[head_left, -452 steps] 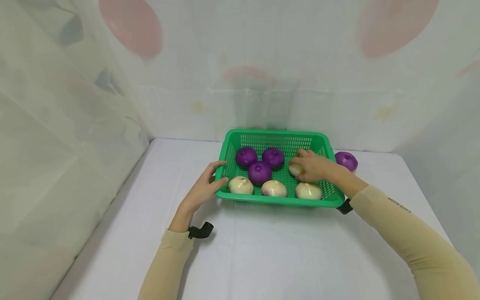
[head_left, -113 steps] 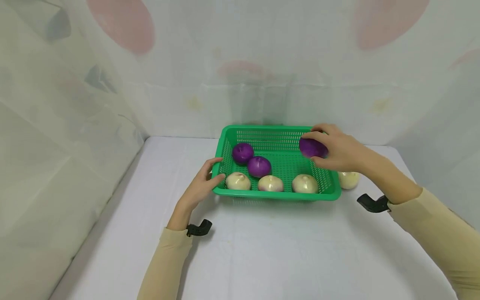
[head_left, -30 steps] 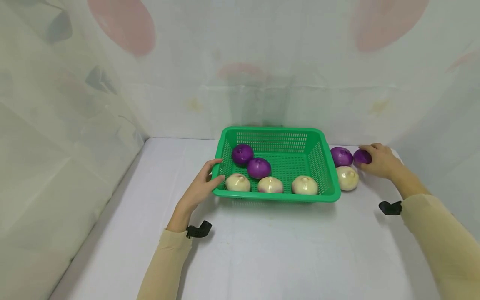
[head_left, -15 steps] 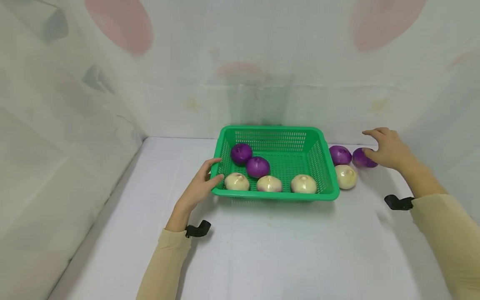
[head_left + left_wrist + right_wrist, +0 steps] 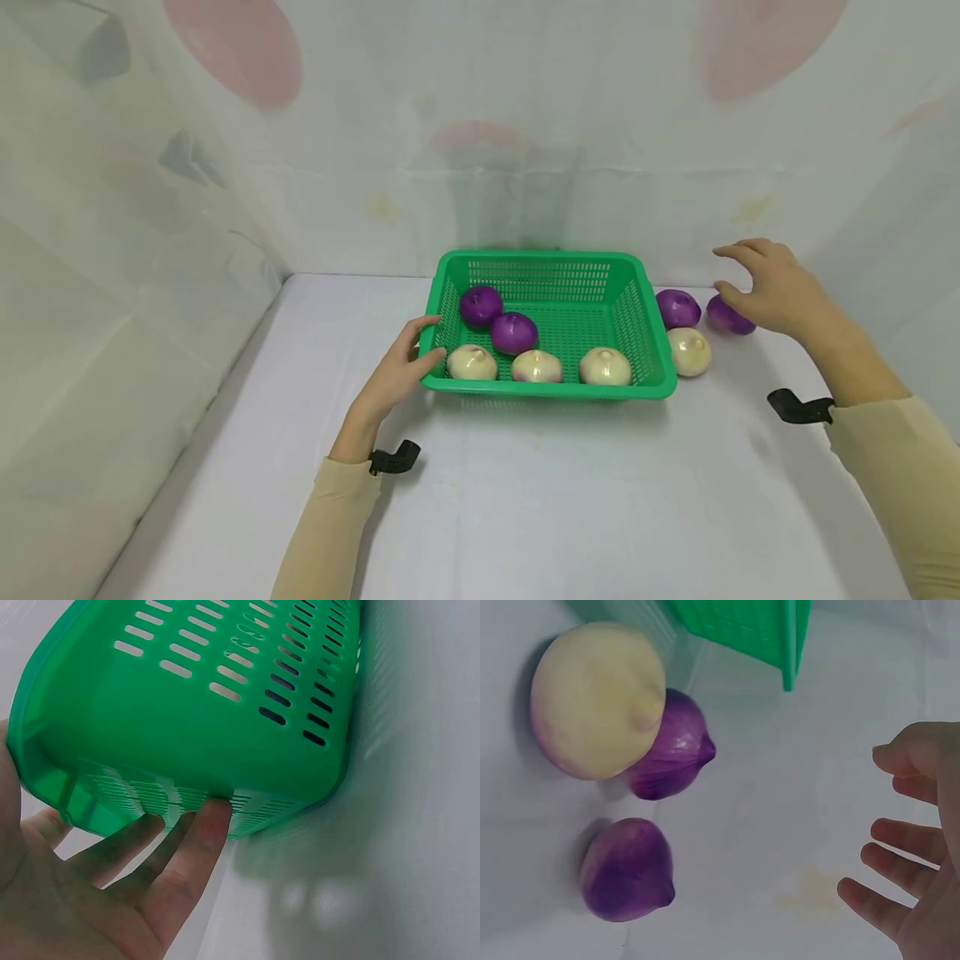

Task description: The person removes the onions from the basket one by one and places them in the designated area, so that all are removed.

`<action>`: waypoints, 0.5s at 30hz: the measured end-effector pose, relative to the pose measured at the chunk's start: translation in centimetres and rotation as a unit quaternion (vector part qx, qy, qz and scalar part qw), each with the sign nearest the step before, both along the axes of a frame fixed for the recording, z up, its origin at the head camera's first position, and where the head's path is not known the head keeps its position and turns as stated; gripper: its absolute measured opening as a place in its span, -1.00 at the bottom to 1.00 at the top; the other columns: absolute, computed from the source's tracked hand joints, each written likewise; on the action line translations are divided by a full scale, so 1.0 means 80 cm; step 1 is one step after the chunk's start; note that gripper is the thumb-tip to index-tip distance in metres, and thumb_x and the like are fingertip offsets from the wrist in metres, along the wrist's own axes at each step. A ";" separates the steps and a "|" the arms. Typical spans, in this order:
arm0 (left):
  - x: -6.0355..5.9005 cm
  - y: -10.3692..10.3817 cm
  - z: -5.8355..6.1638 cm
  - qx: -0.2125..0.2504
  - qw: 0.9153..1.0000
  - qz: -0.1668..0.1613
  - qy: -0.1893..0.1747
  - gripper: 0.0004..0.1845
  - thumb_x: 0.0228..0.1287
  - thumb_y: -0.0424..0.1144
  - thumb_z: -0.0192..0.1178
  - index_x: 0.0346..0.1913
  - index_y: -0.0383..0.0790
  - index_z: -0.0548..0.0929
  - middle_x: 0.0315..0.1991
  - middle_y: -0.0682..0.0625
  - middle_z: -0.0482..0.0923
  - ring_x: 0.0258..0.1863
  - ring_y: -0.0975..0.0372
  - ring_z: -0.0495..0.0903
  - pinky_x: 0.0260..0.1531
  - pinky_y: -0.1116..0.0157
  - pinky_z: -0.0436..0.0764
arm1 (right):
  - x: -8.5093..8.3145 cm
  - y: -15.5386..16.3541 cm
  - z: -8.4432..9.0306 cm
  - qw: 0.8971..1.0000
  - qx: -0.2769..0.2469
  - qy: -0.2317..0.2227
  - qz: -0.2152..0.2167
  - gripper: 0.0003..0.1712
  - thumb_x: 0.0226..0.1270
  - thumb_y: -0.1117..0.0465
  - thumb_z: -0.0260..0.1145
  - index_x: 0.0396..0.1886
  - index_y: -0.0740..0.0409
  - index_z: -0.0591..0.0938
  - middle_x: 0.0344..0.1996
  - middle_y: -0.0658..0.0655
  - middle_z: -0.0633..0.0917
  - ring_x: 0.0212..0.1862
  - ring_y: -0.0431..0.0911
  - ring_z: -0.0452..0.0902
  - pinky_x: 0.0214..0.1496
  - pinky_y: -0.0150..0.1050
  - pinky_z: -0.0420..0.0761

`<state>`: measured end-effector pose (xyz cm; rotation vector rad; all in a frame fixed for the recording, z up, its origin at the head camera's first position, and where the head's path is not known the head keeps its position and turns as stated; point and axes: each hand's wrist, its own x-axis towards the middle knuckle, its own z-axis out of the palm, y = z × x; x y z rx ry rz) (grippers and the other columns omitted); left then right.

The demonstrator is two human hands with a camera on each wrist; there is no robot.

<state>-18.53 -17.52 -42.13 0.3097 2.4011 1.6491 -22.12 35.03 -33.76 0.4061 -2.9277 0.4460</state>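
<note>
Well, starting at your left, the left hand (image 5: pixel 393 375) holds the end of the green basket (image 5: pixel 551 391), thumb at the rim and fingers against the outer wall; how firmly it grips is hard to tell from either view. Just past those fingertips, inside, sit a back purple onion (image 5: pixel 481 307) and a middle purple onion (image 5: pixel 514 333). Along the front wall, the first white onion (image 5: pixel 472 363) is closest to your left thumb, then come the second white onion (image 5: pixel 537 367) and the third white onion (image 5: pixel 605 367). Outside, left of your right hand, an inner purple onion (image 5: pixel 678 309) sits behind a loose white onion (image 5: pixel 688 352). The outer purple onion (image 5: pixel 731 318) lies nearest the right hand (image 5: pixel 783 287), which is empty, fingers parted, with a gap between them in the wrist view.

Steady the basket lightly with your left hand so it won't slide. Raise the right hand well over the loose onions before swinging it across; round and glossy, they would probably roll if nudged.
</note>
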 end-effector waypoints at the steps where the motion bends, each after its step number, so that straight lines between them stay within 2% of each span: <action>1: 0.000 0.000 0.000 -0.001 1.000 0.000 -0.001 -0.36 0.54 -0.16 0.13 0.56 -0.03 0.18 0.54 -0.15 0.13 0.43 -0.18 0.25 0.30 -0.26 0.28 | 0.002 -0.003 0.003 1.000 0.000 0.000 0.000 -0.45 0.43 0.16 0.24 0.35 0.26 0.47 0.33 0.45 0.37 0.32 0.47 0.20 0.13 0.53 0.31; 4: -0.004 -0.002 -0.004 -0.005 1.000 0.000 -0.003 -0.37 0.54 -0.16 0.13 0.56 -0.03 0.19 0.53 -0.15 0.14 0.43 -0.18 0.25 0.29 -0.26 0.28 | 0.008 -0.012 0.010 1.000 0.001 0.005 0.005 -0.46 0.43 0.15 0.24 0.34 0.25 0.48 0.34 0.43 0.38 0.34 0.45 0.19 0.15 0.51 0.30; 10: -0.017 -0.008 -0.029 -0.007 1.000 0.007 -0.001 -0.35 0.53 -0.08 0.15 0.57 0.09 0.18 0.56 -0.04 0.08 0.47 -0.18 0.17 0.31 -0.29 0.23 | 0.016 -0.028 0.018 0.999 -0.006 0.030 0.030 -0.48 0.39 0.17 0.27 0.30 0.25 0.52 0.29 0.39 0.44 0.34 0.41 0.22 0.18 0.49 0.30; 15: -0.017 -0.010 -0.034 0.002 1.000 0.009 0.007 -0.36 0.51 -0.03 0.18 0.54 0.20 0.21 0.55 0.02 0.11 0.46 -0.16 0.19 0.32 -0.29 0.22 | 0.021 -0.041 0.020 0.998 -0.002 0.030 0.046 -0.47 0.38 0.17 0.28 0.30 0.23 0.52 0.28 0.35 0.45 0.35 0.38 0.22 0.16 0.50 0.33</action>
